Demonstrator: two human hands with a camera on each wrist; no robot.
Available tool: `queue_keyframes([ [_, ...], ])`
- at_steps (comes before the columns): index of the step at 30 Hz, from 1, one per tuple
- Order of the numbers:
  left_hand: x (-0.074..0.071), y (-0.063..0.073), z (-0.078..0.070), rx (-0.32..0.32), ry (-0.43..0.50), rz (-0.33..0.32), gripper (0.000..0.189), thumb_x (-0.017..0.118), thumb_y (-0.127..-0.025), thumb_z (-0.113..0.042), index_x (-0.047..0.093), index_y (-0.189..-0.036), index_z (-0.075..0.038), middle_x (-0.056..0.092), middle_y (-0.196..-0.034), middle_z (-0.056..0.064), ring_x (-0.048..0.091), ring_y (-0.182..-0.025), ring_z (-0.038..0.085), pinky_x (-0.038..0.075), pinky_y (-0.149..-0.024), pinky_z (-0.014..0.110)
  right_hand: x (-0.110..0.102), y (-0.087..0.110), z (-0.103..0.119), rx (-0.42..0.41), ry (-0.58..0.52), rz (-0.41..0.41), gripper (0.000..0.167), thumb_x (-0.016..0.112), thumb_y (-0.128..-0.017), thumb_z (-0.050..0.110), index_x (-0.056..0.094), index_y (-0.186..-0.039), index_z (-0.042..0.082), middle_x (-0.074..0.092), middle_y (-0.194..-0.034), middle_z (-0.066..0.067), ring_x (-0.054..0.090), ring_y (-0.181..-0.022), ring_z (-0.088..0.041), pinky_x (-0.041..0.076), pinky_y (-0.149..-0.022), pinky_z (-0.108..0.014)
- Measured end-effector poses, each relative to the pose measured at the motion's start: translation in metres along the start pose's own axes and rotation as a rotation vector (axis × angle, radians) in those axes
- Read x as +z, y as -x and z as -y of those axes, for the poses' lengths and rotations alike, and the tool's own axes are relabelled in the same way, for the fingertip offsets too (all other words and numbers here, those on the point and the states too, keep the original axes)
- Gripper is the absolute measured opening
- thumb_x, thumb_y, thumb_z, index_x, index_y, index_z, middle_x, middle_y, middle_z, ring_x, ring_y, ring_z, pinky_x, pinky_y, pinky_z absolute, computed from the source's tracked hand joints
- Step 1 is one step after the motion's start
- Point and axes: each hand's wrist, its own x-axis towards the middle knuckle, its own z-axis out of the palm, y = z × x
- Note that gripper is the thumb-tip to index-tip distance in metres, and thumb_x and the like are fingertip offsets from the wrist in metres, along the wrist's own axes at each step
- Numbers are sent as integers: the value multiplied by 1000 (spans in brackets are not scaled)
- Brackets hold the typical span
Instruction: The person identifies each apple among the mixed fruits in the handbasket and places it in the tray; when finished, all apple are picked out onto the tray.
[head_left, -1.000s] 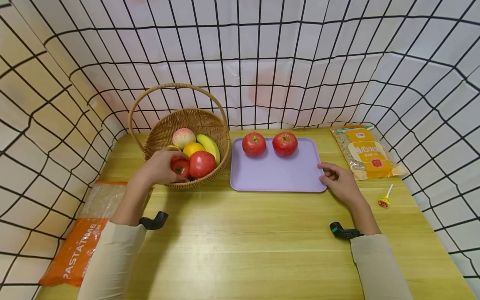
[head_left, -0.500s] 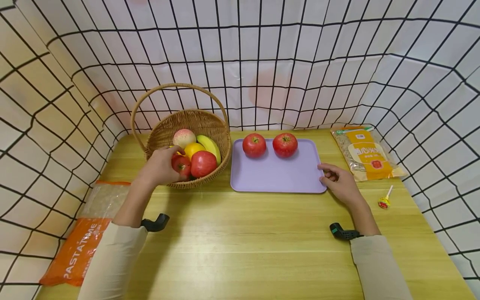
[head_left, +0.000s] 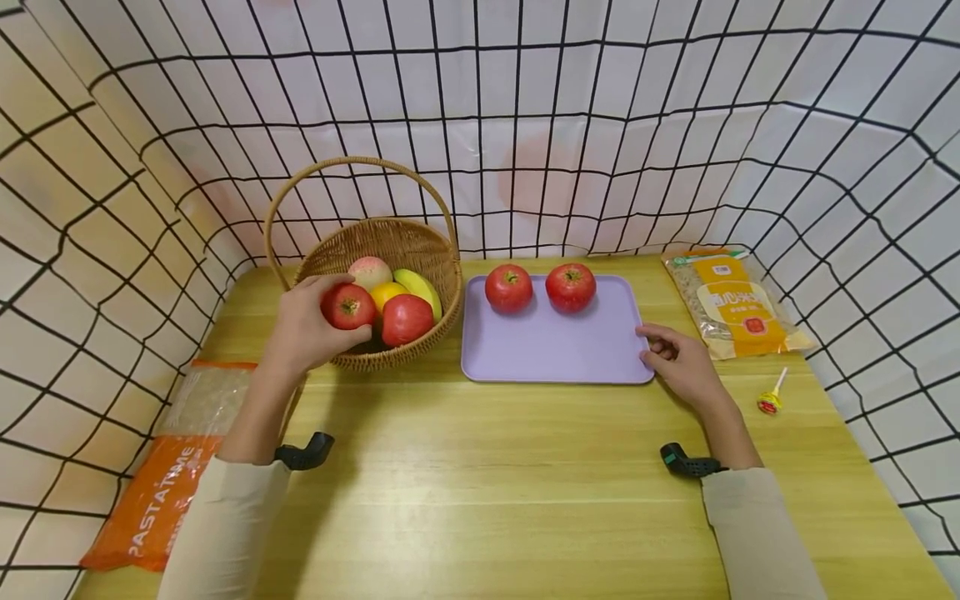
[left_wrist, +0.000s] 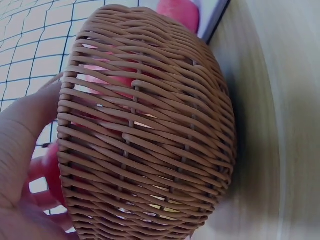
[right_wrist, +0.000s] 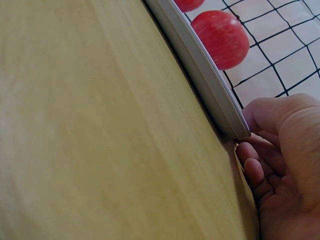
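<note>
My left hand [head_left: 300,329] grips a red apple [head_left: 349,307] at the left front of the wicker basket [head_left: 393,236], at rim height. Another red apple [head_left: 407,320], a peach [head_left: 369,272], a yellow round fruit [head_left: 385,294] and a banana [head_left: 420,290] lie inside. In the left wrist view the basket's woven side [left_wrist: 150,120] hides much of the held apple [left_wrist: 53,172]. My right hand [head_left: 684,367] pinches the right edge of a purple tray [head_left: 555,350]; the right wrist view shows the thumb [right_wrist: 262,112] against its corner. Two red apples [head_left: 508,288] sit on the tray.
A bag of grain [head_left: 731,304] lies at the back right, with a lollipop [head_left: 770,398] in front of it. An orange pasta bag [head_left: 161,492] is at the left, partly behind my left forearm. Grid-patterned cloth walls [head_left: 540,150] enclose the table [head_left: 495,492].
The left hand has lifted its apple up and slightly left from among the fruit. The right hand has stayed at the tray's edge.
</note>
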Motion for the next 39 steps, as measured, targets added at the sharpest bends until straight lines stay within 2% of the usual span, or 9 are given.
queue_keyframes([
  [6,1,1,-5,13,85,-144,68,90,-70,-28,67,-132,-11,59,-133,16,59,-111,35,57,-86,57,-1,0,3,2,3,4,37,66,-99,10,65,-136,4,60,-101,-14,50,-81,-11,42,-67,-12],
  [9,3,1,-11,20,147,-210,72,90,-70,-31,66,-136,-17,61,-131,11,60,-111,30,57,-89,54,-1,0,4,2,0,5,37,66,-99,10,65,-136,3,60,-101,-14,50,-81,-11,42,-67,-13],
  [13,7,1,-25,16,270,-247,73,89,-74,-31,59,-140,-21,66,-129,4,65,-109,23,59,-89,48,-1,1,5,3,2,3,37,66,-99,10,65,-136,3,61,-101,-14,50,-81,-11,41,-67,-12],
  [16,12,2,-37,17,343,-238,67,88,-76,-31,57,-134,-20,67,-125,0,66,-106,18,60,-87,46,-1,1,6,4,1,4,37,65,-100,10,65,-136,4,61,-102,-14,49,-82,-11,41,-68,-12],
  [19,18,1,-49,36,365,-228,61,87,-76,-34,60,-130,-21,69,-120,0,67,-103,17,60,-85,44,-1,1,6,7,-3,6,37,65,-100,11,64,-137,4,61,-102,-15,49,-82,-11,41,-68,-12],
  [24,33,-1,-63,81,408,-213,61,90,-75,-39,65,-128,-23,69,-120,-1,69,-102,17,61,-84,43,-1,1,6,18,-3,10,38,65,-100,12,64,-137,4,61,-102,-14,49,-83,-13,40,-68,-11],
  [30,51,-6,-79,121,496,-165,64,91,-74,-41,67,-131,-23,68,-122,-2,71,-99,18,63,-83,42,-1,0,5,23,3,9,38,66,-100,12,64,-137,5,61,-103,-15,49,-84,-13,40,-69,-11],
  [36,69,-10,-93,159,479,-127,66,90,-75,-46,66,-135,-31,69,-128,-6,72,-94,13,63,-80,36,0,0,4,19,4,7,38,65,-99,10,64,-137,4,62,-103,-14,50,-83,-11,41,-69,-11],
  [39,78,-11,-100,174,479,-105,67,89,-76,-47,65,-137,-34,68,-133,-7,70,-101,10,62,-80,33,0,0,4,18,6,5,38,65,-99,10,64,-137,4,62,-103,-15,50,-83,-12,41,-69,-11],
])
